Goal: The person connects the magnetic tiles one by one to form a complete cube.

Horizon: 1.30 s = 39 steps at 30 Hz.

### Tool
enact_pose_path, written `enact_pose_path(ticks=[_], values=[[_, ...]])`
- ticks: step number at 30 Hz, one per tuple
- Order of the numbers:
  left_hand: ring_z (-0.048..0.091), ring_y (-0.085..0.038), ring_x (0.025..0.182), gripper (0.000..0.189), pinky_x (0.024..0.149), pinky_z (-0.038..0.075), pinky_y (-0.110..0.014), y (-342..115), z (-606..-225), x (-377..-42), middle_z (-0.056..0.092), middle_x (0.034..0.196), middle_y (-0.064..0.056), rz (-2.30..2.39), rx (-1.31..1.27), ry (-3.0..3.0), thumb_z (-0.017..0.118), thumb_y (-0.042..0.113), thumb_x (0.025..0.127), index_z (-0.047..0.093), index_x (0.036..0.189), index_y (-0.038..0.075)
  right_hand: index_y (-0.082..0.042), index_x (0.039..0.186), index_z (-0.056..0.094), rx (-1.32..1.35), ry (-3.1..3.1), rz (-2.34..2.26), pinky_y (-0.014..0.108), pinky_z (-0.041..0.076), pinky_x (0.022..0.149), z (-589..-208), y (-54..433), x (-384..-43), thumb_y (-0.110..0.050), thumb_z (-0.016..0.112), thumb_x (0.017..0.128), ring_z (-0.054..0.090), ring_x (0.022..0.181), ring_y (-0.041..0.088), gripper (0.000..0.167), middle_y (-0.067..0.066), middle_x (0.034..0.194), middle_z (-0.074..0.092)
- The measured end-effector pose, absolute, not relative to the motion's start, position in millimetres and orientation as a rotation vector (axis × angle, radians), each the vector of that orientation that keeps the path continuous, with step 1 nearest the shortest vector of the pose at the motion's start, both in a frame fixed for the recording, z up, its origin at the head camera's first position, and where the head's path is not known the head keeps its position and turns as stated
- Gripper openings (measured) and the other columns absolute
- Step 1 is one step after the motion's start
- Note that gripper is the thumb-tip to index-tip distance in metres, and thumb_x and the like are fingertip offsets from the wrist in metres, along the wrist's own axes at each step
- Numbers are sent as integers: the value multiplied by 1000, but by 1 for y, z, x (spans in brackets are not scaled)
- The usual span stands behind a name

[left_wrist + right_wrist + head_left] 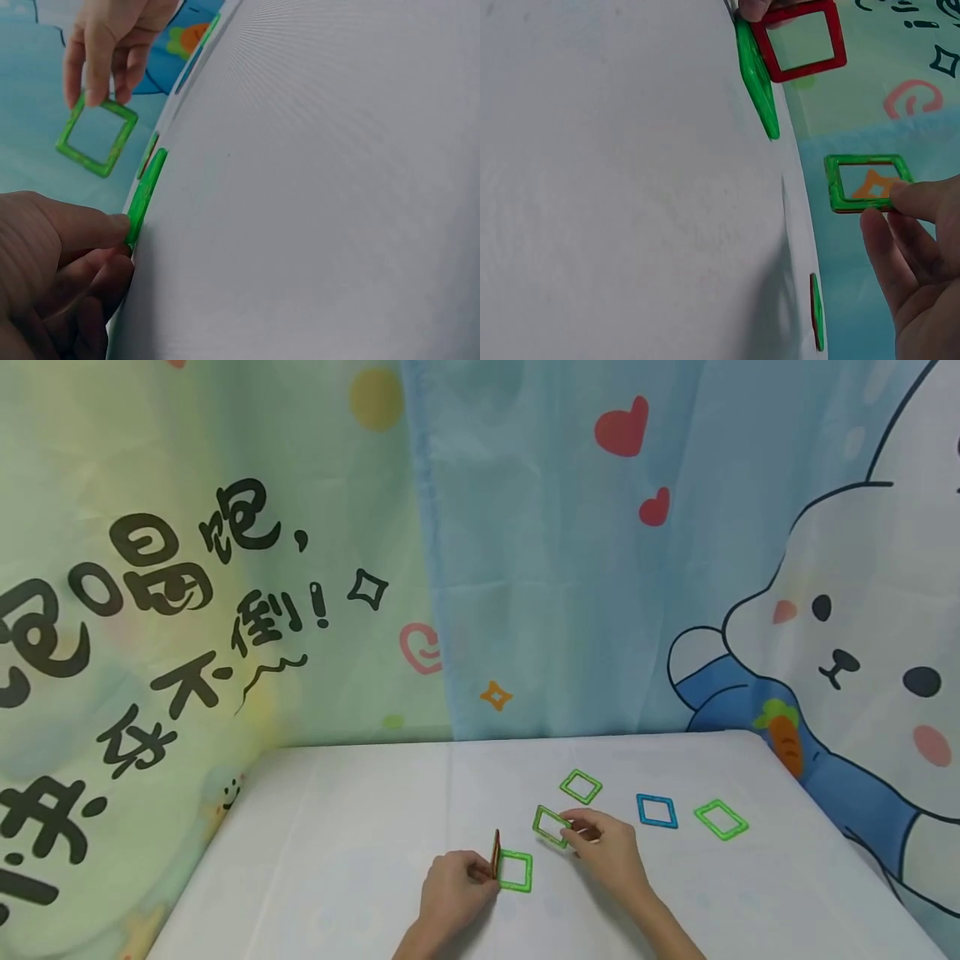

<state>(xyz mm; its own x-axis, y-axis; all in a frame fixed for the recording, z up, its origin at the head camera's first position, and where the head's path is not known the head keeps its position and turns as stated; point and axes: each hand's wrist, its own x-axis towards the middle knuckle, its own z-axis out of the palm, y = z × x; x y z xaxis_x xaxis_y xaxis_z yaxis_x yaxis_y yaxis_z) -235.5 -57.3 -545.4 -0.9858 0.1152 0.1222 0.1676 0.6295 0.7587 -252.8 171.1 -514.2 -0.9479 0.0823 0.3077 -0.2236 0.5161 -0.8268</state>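
My left hand grips a red square magnetic tile with an open middle. That tile stands upright along the left edge of a green square tile, which lies flat on the white table. In the left wrist view, the thumb of this hand is right at the end of the flat green tile. Up and to the right, my right hand pinches another green square tile by one side, between thumb and fingers. The right wrist view shows this tile raised above the tabletop, with a red edge underneath.
Beyond my right hand lies a green square tile. A blue square tile and one more green tile are spread to its right. A printed curtain hangs behind the white table.
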Motion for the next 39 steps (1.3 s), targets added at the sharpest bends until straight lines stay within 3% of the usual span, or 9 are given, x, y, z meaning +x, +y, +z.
enact_pose_path(ticks=[16, 39], values=[[54, -1, 55, 14, 54, 46, -26, -59, -546, -237, 61, 61, 15, -1335, -254, -2782, 81, 9, 71, 70, 72, 18, -9, 89, 76, 304, -2405, 1425, 25, 54, 59, -522, 148, -257, 7, 77, 76, 64, 71, 7, 21, -3, 83, 69], [55, -1, 54, 12, 54, 47, -26, -61, -545, -239, 61, 61, 14, -1356, -274, -2789, 81, 11, 73, 70, 74, 17, -4, 94, 75, 300, -2497, 1510, 25, 53, 61, -520, 135, -260, 5, 75, 80, 62, 71, 9, 17, -4, 82, 68]])
